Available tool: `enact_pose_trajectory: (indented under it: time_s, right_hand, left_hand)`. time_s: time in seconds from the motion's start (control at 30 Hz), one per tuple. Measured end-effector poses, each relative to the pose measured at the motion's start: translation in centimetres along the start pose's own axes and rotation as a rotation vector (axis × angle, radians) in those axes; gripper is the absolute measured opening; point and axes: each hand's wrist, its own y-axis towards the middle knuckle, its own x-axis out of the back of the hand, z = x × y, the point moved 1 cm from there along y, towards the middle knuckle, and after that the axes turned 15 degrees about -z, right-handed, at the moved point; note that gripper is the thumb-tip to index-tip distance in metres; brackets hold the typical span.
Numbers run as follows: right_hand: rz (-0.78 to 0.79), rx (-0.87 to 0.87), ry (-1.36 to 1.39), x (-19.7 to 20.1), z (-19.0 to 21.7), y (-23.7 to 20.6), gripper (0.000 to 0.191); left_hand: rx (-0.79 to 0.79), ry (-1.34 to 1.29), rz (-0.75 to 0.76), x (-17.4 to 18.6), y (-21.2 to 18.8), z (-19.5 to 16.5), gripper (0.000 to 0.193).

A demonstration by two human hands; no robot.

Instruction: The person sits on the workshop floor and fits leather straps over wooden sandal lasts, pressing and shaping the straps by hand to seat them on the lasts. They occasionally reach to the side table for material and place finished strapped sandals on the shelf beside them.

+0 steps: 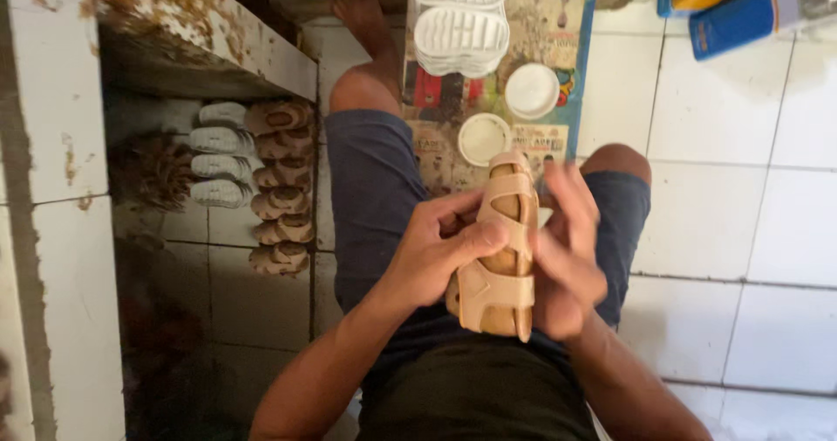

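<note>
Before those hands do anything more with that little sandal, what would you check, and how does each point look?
1. Sandal held by both hands: ok. The left hand grips its side, and the right hand is on the other side.
2. Left thumb on the strap: ok, it presses across the middle.
3. Right hand's grip firm: cannot tell, that hand is blurred.
4. Straps whole: ok where visible; the underside is hidden.
5. Round white lids on the printed paper ahead, apart from the hands: ok.
6. White soles stacked beyond the lids: ok.
</note>
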Motion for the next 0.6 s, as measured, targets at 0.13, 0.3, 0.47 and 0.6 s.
enact_pose_trajectory:
  time_s: [0.13,0.3,0.47,0.6]
  right_hand:
    - [-0.082,0.251,-0.049,0.4,-0.7,-0.5,0.073]
    - [-0.064,0.138,0.037,1.0,-1.2,-1.5,0.062]
    - [-0.105,0.216,0.082,0.9,-0.8,-1.0,0.063]
    - [-0.113,0.262,-0.004,1.1,-0.5,-0.4,0.064]
  left_hand:
    - [-0.067,0.124,-0.013,-0.7,-0.7,-1.2,0.06]
    - [-0.074,0.21,0.03,-1.1,-1.3,-1.8,0.063]
    - [-0.058,0.19,0.02,-1.3,-1.6,-2.2,0.064]
    - [-0.091,0.273,0.024,-1.5,-1.6,-2.5,0.063]
